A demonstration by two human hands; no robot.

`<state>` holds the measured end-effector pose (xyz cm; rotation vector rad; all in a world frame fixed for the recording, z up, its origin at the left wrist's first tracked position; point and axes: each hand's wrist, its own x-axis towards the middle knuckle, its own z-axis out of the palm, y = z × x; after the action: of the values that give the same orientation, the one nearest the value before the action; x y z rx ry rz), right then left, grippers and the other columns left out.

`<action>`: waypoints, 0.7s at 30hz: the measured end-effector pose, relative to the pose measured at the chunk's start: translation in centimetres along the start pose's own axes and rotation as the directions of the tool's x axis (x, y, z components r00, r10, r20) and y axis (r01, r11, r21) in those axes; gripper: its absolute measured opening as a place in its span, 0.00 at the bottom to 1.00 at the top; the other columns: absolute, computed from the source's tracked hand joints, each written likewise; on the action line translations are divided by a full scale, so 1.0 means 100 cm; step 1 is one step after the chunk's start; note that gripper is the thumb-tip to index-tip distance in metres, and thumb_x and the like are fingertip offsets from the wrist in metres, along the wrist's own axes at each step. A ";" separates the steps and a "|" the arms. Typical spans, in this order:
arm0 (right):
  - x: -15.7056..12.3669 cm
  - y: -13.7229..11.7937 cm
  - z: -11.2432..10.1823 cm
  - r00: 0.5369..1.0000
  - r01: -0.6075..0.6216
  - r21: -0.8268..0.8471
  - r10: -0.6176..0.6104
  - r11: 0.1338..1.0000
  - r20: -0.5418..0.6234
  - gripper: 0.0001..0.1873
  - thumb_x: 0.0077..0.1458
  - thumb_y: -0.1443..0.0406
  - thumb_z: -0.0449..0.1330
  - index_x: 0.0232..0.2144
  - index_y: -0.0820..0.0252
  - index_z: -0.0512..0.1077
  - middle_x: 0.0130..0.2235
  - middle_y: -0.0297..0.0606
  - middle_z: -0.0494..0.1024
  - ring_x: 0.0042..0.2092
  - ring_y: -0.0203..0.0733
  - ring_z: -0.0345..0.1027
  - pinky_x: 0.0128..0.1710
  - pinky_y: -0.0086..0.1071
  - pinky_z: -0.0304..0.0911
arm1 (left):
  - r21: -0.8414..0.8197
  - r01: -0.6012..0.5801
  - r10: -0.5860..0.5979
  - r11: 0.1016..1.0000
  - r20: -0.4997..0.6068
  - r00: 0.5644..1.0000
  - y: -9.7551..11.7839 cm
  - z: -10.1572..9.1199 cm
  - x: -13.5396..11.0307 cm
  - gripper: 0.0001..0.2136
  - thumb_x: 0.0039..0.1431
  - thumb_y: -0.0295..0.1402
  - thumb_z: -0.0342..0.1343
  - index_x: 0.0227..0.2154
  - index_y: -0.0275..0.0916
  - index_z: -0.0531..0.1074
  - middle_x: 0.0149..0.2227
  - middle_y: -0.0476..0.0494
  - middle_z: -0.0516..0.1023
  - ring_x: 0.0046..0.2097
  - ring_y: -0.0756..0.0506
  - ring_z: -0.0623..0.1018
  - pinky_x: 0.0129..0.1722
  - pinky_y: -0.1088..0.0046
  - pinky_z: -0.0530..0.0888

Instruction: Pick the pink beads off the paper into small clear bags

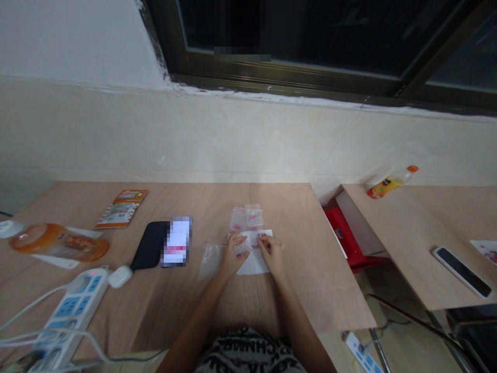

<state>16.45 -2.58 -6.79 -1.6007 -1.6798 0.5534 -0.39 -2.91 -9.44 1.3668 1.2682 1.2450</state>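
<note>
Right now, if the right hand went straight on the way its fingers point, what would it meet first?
The right hand would likely meet the pink-printed clear plastic bags just ahead of its fingertips; depth is unclear, so they may already touch.

A single head-worn camera faces forward and down at the left hand [233, 254] and right hand [271, 255] over the counter [310, 280], with the wall [233, 134] beyond.
</note>
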 end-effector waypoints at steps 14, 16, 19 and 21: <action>0.002 -0.002 -0.007 0.989 0.037 -0.146 -0.016 0.989 0.147 0.09 0.58 0.60 0.57 0.37 0.53 0.77 0.35 0.36 0.79 0.42 0.44 0.69 0.44 0.37 0.50 | -0.034 0.010 -0.011 0.999 -0.010 1.000 0.000 0.000 0.001 0.33 0.43 0.27 0.64 0.53 0.45 0.59 0.46 0.42 0.78 0.49 0.42 0.77 0.55 0.55 0.70; 0.002 -0.004 -0.007 0.982 0.056 -0.187 -0.020 0.981 0.187 0.09 0.58 0.60 0.58 0.39 0.53 0.77 0.39 0.37 0.79 0.46 0.46 0.68 0.46 0.37 0.49 | -0.056 0.012 -0.013 0.998 -0.019 1.000 0.000 0.000 0.001 0.33 0.42 0.27 0.64 0.53 0.44 0.60 0.45 0.42 0.78 0.49 0.42 0.77 0.55 0.55 0.70; 0.003 -0.009 -0.006 0.969 0.084 -0.235 -0.024 0.968 0.248 0.09 0.58 0.61 0.58 0.40 0.52 0.77 0.43 0.38 0.79 0.50 0.47 0.66 0.47 0.38 0.49 | -0.079 0.010 -0.012 0.997 -0.026 1.000 0.000 0.000 0.002 0.33 0.41 0.26 0.64 0.53 0.44 0.61 0.44 0.43 0.78 0.48 0.43 0.77 0.54 0.56 0.70; 0.003 -0.013 -0.005 0.961 0.091 -0.259 -0.016 0.962 0.276 0.09 0.57 0.62 0.59 0.40 0.51 0.77 0.43 0.38 0.79 0.50 0.47 0.65 0.47 0.38 0.49 | -0.082 0.010 -0.012 0.997 -0.027 1.000 0.000 0.000 0.002 0.33 0.40 0.26 0.64 0.53 0.45 0.61 0.44 0.43 0.78 0.47 0.43 0.78 0.54 0.57 0.70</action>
<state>16.01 -2.52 -5.41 -1.7234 -2.0720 0.5556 -0.37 -2.72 -9.38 1.2870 1.2281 1.2981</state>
